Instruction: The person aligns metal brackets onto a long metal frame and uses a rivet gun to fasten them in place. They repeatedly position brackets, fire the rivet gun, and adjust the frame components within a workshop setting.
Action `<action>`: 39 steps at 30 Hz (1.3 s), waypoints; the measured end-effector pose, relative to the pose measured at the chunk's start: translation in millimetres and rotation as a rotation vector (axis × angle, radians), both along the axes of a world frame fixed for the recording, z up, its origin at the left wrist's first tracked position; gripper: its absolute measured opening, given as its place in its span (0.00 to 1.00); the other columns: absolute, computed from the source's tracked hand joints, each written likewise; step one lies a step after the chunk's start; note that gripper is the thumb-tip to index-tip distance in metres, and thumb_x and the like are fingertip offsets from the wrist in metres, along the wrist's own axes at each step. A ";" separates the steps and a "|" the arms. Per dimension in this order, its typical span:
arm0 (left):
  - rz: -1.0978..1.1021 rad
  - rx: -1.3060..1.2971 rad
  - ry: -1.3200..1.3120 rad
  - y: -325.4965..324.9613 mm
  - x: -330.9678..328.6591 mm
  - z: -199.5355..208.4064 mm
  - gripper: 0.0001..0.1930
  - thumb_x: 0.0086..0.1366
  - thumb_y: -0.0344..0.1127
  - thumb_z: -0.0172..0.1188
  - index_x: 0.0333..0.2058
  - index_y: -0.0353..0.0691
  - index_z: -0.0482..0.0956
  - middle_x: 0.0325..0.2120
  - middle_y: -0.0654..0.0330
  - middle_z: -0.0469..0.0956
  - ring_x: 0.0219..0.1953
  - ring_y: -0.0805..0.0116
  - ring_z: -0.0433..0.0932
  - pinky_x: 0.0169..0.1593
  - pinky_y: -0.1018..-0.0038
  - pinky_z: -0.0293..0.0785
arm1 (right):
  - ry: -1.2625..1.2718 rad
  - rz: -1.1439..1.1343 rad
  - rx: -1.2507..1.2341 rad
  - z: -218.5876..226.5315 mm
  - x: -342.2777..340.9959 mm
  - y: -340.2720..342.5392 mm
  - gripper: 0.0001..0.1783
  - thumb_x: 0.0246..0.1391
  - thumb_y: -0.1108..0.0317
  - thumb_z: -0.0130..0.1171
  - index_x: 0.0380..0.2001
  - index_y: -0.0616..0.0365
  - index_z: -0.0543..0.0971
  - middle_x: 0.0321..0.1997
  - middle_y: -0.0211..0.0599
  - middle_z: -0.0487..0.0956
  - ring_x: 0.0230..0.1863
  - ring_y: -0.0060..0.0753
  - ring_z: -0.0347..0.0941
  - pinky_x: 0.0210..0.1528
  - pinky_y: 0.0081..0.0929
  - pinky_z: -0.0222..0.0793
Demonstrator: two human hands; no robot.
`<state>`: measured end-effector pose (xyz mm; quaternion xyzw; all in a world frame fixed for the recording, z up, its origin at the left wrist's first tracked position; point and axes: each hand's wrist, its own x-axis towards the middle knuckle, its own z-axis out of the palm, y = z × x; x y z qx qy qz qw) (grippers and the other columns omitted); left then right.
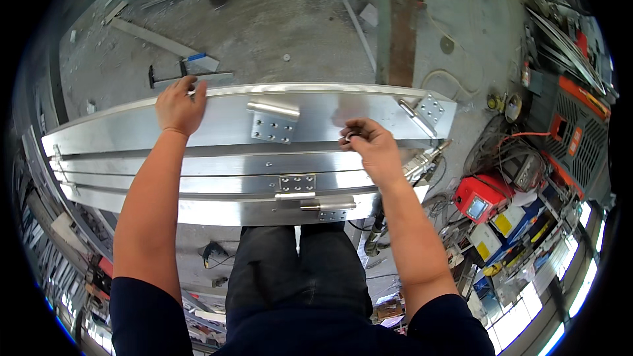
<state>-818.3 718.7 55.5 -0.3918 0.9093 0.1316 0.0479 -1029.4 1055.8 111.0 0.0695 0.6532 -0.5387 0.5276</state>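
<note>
Long silvery metal profiles lie side by side across in front of me; the far, widest profile [224,115] is nearest both hands. My left hand [181,107] is at its far edge, fingers curled together around something small and pale that I cannot make out. Above the same profile's near edge, my right hand [374,148] has its fingers curled in a pinch; a small dark, rounded bit shows between them. Between the hands sits a metal hinge [273,129] with several holes in its plate. Another hinge [428,111] lies tilted at the right end.
Two more hinges, a middle one [297,183] and a near one [333,214], sit on the nearer profiles. Beyond the far edge is a bar clamp [171,79]. A metal tool [425,161] is at the right end. Further right stand a red machine [480,199] and tangled cables.
</note>
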 end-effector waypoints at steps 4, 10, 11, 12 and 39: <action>0.013 0.017 0.000 -0.4 -2.8 3.3 0.15 0.67 0.49 0.58 0.39 0.45 0.84 0.32 0.60 0.84 0.39 0.55 0.82 0.45 0.62 0.75 | 0.006 -0.034 0.075 23.0 4.3 4.7 0.12 0.64 0.74 0.55 0.47 0.70 0.77 0.37 0.39 0.82 0.33 0.26 0.79 0.36 0.23 0.77; -0.167 -0.149 0.418 14.0 -14.9 10.3 0.12 0.64 0.39 0.64 0.42 0.37 0.83 0.35 0.55 0.83 0.38 0.57 0.81 0.49 0.63 0.74 | 0.228 0.178 0.232 45.1 -8.8 24.3 0.09 0.64 0.70 0.60 0.43 0.65 0.80 0.30 0.33 0.82 0.28 0.20 0.75 0.31 0.19 0.72; -0.153 0.029 0.489 38.6 -29.8 27.2 0.12 0.63 0.36 0.65 0.43 0.36 0.83 0.35 0.55 0.83 0.38 0.58 0.80 0.48 0.64 0.74 | 0.280 0.185 0.234 44.4 -9.0 33.5 0.09 0.64 0.70 0.61 0.42 0.64 0.80 0.29 0.32 0.81 0.28 0.19 0.74 0.30 0.19 0.72; -0.134 0.192 0.545 64.2 -39.1 45.0 0.13 0.62 0.33 0.67 0.44 0.35 0.83 0.35 0.54 0.83 0.37 0.59 0.80 0.48 0.64 0.75 | 0.325 0.198 0.220 43.7 -8.3 38.3 0.08 0.64 0.70 0.61 0.42 0.64 0.81 0.28 0.31 0.81 0.28 0.18 0.74 0.30 0.18 0.71; 0.353 1.137 0.351 239.9 -161.4 55.6 0.15 0.64 0.39 0.67 0.39 0.32 0.86 0.25 0.61 0.82 0.23 0.78 0.73 0.30 0.77 0.70 | 1.287 0.730 0.473 2.6 -133.3 100.3 0.45 0.35 0.65 0.78 0.60 0.66 0.72 0.63 0.51 0.73 0.66 0.56 0.65 0.70 0.44 0.60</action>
